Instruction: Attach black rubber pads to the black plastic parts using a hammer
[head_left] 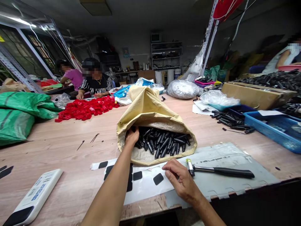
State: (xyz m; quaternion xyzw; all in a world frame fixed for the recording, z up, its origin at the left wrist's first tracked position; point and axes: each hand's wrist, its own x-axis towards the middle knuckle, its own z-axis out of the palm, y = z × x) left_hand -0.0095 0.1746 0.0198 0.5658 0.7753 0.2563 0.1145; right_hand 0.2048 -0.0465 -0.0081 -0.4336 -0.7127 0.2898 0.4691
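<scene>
A yellowish woven sack lies on the table with its mouth towards me. Inside it is a heap of black tube-shaped plastic parts. My left hand reaches into the left side of the mouth, beside the parts; its fingertips are hidden, so its grip does not show. In front of the sack, my right hand hovers over a white sheet, empty, with fingers loosely bent and the thumb apart. Just right of it, a black-handled hammer with a yellow face rests on a grey mat. Black rounded square pads lie on the white sheet.
Red parts are piled at the back left, near two seated people. Green sacks lie at far left, a white box-shaped device at front left. Blue trays, black parts and a cardboard box crowd the right.
</scene>
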